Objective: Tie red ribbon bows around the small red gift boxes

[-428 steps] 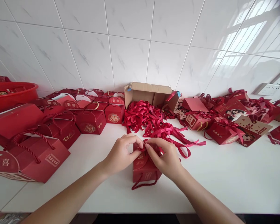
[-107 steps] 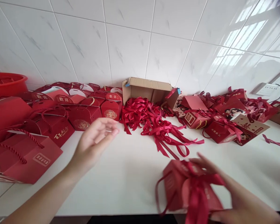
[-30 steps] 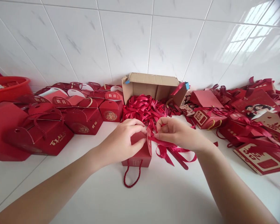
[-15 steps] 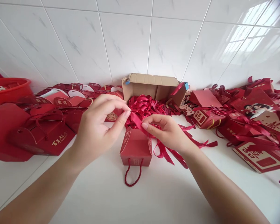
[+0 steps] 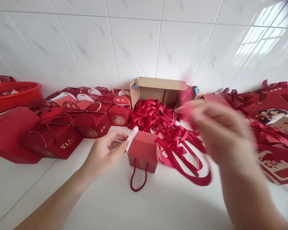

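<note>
A small red gift box (image 5: 145, 145) stands on the white surface before me, its dark red rope handle (image 5: 138, 188) lying toward me. At its left side, my left hand (image 5: 107, 151) pinches the box's upright flap, whose pale inner face (image 5: 132, 139) shows. My right hand (image 5: 227, 135), smeared by motion, is raised to the right with its fingers closed on a red ribbon. The ribbon's blurred end sticks up above the fingers. A loop of red ribbon (image 5: 199, 180) hangs between the box's right side and this hand. Exactly how it joins the box, I cannot tell.
Behind the box, loose red ribbons (image 5: 153, 111) spill from an open cardboard carton (image 5: 159, 83) against the tiled wall. Several red gift boxes (image 5: 93, 123) crowd the left, near a red plastic basin (image 5: 19, 99). Decorated boxes with bows (image 5: 273, 111) are piled at right.
My left hand has let go of the ribbon, moved down and taken the box's left flap. My right hand has swung right and up with the ribbon. The view has shifted slightly.
</note>
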The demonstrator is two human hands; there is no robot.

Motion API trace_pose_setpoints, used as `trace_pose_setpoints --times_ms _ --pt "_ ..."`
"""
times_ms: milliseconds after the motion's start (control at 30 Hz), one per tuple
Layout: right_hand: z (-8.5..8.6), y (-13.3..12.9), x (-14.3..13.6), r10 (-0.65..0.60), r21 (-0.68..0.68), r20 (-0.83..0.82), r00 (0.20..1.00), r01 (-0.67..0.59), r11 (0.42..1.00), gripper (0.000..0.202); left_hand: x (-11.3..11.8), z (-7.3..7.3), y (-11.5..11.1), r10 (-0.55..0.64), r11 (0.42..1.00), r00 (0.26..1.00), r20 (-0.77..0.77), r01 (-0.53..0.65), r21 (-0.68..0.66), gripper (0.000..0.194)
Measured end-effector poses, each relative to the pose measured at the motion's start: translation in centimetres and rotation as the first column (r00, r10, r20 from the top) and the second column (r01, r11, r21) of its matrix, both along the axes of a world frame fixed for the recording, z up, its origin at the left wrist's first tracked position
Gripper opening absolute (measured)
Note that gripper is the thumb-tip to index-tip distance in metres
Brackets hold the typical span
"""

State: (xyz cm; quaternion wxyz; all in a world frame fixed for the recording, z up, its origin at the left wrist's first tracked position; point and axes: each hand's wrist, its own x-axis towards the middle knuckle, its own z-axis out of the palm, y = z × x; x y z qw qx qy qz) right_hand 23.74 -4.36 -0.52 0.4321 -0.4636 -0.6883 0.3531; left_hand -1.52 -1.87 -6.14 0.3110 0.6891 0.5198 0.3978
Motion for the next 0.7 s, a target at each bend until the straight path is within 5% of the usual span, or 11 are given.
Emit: trace_pose_setpoints --times_ms 100,233,700 --pt "-2.2 2.0 -3.4 0.072 0.103 0.144 0.987 -0.088 0.991 0.021 0.1 -0.4 0.2 0.032 0.998 0.993 0.112 -0.027 -0.051 0.021" --pt "-4.3 3.2 -5.4 0.11 0.01 0.306 0.946 -0.118 0.993 0.022 0.1 -0.7 0.0 0.01 0.998 0.987 0.159 0.001 -0.07 0.021" --pt "-3.7 2.7 -4.9 0.182 -0.098 0.329 0.927 -0.158 0.983 0.029 0.3 -0.7 -0.8 0.025 0.996 0.984 0.177 -0.009 -0.092 0.026"
